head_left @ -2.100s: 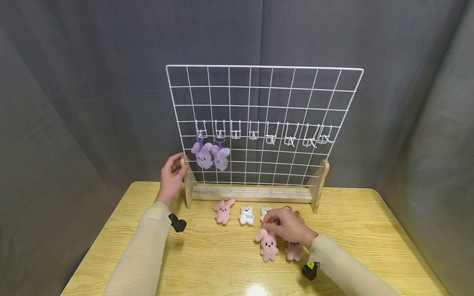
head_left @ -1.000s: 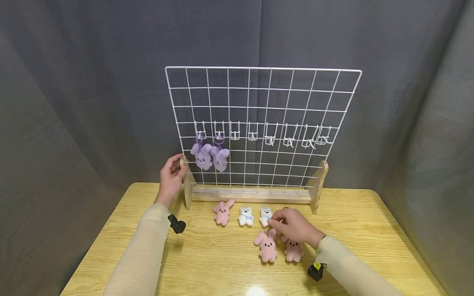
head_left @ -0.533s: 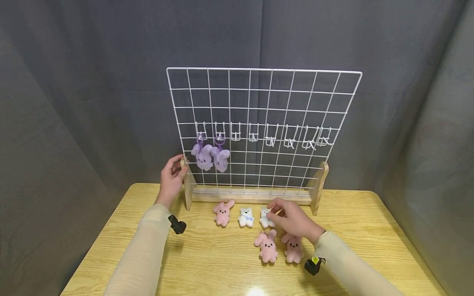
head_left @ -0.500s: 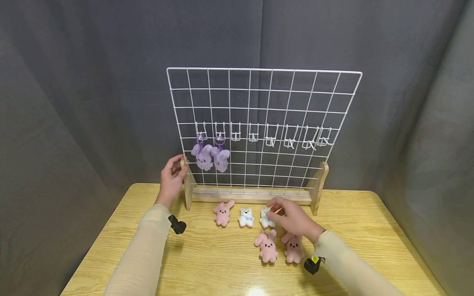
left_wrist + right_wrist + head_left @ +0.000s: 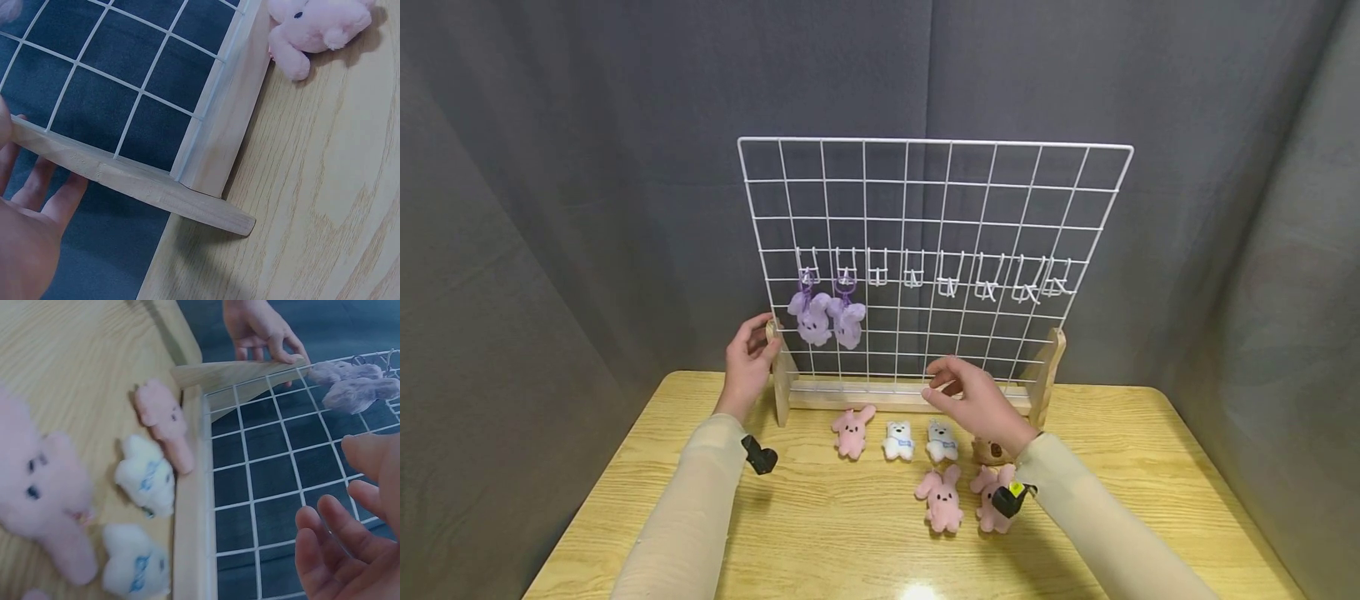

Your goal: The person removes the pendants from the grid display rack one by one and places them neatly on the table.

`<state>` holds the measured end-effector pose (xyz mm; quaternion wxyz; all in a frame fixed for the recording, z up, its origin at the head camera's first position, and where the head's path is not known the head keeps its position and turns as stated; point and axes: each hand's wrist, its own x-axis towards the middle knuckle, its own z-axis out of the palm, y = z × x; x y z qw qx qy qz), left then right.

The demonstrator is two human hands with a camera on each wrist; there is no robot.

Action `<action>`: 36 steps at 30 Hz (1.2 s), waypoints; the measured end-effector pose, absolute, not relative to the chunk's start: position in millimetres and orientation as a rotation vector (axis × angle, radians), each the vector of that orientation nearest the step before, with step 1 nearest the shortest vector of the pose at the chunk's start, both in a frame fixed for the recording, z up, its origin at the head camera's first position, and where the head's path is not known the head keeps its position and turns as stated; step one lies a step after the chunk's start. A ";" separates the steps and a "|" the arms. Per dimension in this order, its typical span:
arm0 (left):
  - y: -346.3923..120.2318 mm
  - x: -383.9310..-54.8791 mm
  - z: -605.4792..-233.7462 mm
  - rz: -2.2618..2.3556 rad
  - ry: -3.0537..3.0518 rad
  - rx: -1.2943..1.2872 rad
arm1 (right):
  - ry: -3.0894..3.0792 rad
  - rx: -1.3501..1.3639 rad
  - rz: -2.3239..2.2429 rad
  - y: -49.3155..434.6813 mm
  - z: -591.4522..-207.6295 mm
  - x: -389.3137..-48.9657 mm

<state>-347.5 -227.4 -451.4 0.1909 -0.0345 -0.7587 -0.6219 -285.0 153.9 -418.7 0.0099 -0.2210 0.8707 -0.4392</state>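
Lifted off the right-hand white bear, the right hand now hangs at its 1-to-2 o'clock before the rack's lower bars, fingers loosely curved, thumb well apart, holding nothing; its leaving uncovers part of a brown plush at 3. I'd judge that bear's handling finished for the moment, since it lies on the tabletop beside its twin. Taking it as the clock's centre, the nearest pieces are one pink rabbit at 6 and another pink rabbit between 4 and 5, partly behind a black wrist camera. At 9 lie the other white bear, then a third pink rabbit. Toward 10, the left hand grips the left upright, thumb this side, fingers behind. I see no box or tray; farthest off, the wire rack does the holding: two purple rabbits dangle by rings from its leftmost hooks.
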 end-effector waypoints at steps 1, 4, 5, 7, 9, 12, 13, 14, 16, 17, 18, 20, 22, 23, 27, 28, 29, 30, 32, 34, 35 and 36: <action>-227.1 -346.6 -450.2 -1.754 -2.131 -0.097 | 2.718 -0.697 -1.377 151.9 -417.1 -286.8; -226.1 -343.4 -445.3 -1.784 -2.132 -0.095 | 2.720 -0.698 -1.387 144.9 -411.1 -291.3; -225.8 -342.5 -443.6 -1.794 -2.132 -0.093 | 2.719 -0.698 -1.393 142.4 -409.1 -292.5; -225.3 -341.9 -442.0 -1.801 -2.130 -0.095 | 2.717 -0.691 -1.412 137.3 -405.2 -295.3; -225.8 -343.3 -443.7 -1.786 -2.132 -0.096 | 2.723 -0.699 -1.428 131.7 -400.4 -298.0; -227.1 -346.6 -449.2 -1.754 -2.131 -0.102 | 2.727 -0.720 -1.455 122.9 -393.0 -302.1; -227.8 -347.4 -450.8 -1.748 -2.130 -0.102 | 2.731 -0.725 -1.459 120.0 -390.8 -303.4; -228.1 -348.1 -452.0 -1.745 -2.128 -0.104 | 2.736 -0.728 -1.463 117.2 -388.7 -304.4; -228.3 -348.4 -452.5 -1.741 -2.132 -0.107 | 2.733 -0.725 -1.481 111.5 -384.6 -305.7; -228.3 -348.2 -452.5 -1.743 -2.131 -0.108 | 2.731 -0.720 -1.491 108.7 -382.8 -306.3; -228.3 -348.2 -452.7 -1.743 -2.129 -0.111 | 2.727 -0.723 -1.503 106.0 -380.7 -306.6; -228.3 -348.3 -453.0 -1.745 -2.125 -0.112 | 2.711 -0.718 -1.526 100.4 -376.8 -307.2; -228.3 -348.2 -453.1 -1.747 -2.122 -0.112 | 2.693 -0.726 -1.550 94.7 -372.5 -307.5; -228.4 -348.4 -453.3 -1.749 -2.120 -0.111 | 2.688 -0.731 -1.560 92.0 -370.7 -307.9; -227.9 -349.0 -453.4 -1.758 -2.129 -0.104 | 2.694 -0.747 -1.583 82.2 -364.1 -309.2; -227.7 -348.9 -453.0 -1.762 -2.135 -0.099 | 2.703 -0.753 -1.583 80.1 -362.7 -309.6; -227.7 -348.8 -452.7 -1.768 -2.137 -0.096 | 2.710 -0.755 -1.586 78.1 -361.9 -310.3; -227.6 -348.4 -451.9 -1.774 -2.141 -0.092 | 2.725 -0.755 -1.582 76.1 -360.8 -311.1; -227.4 -346.9 -449.8 -1.786 -2.145 -0.087 | 2.745 -0.766 -1.582 71.9 -358.8 -313.1; -225.7 -342.6 -443.9 -1.786 -2.148 -0.085 | 2.757 -0.767 -1.581 68.0 -356.9 -314.7; -225.0 -340.8 -441.3 -1.786 -2.146 -0.086 | 2.759 -0.767 -1.584 66.0 -355.7 -315.6; -223.9 -338.9 -438.9 -1.781 -2.148 -0.088 | 2.758 -0.768 -1.587 63.9 -354.4 -316.6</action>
